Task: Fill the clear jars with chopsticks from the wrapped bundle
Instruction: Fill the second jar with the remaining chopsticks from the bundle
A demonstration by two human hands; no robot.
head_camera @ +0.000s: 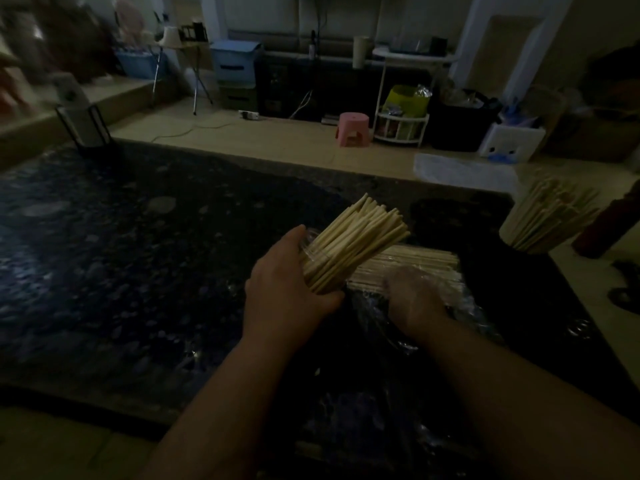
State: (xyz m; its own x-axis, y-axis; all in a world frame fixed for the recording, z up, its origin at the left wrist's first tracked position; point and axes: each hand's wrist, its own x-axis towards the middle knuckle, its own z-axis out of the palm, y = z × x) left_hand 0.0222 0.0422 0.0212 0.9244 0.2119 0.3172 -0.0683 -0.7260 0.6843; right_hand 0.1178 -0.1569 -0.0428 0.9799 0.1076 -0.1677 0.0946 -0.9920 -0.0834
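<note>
Chopsticks (360,237) fill the tilted clear jar (309,252) at mid-frame, my left hand (287,289) curled round it. My right hand (412,299) rests blurred on the wrapped bundle (426,259) just right of it; its grip I cannot tell. A second jar (540,220) stands full at the right edge

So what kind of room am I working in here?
Likely a lived-in home room, dimly lit: a pink stool, blue storage bins and a power strip on the tiled floor lie beyond the dark table.
</note>
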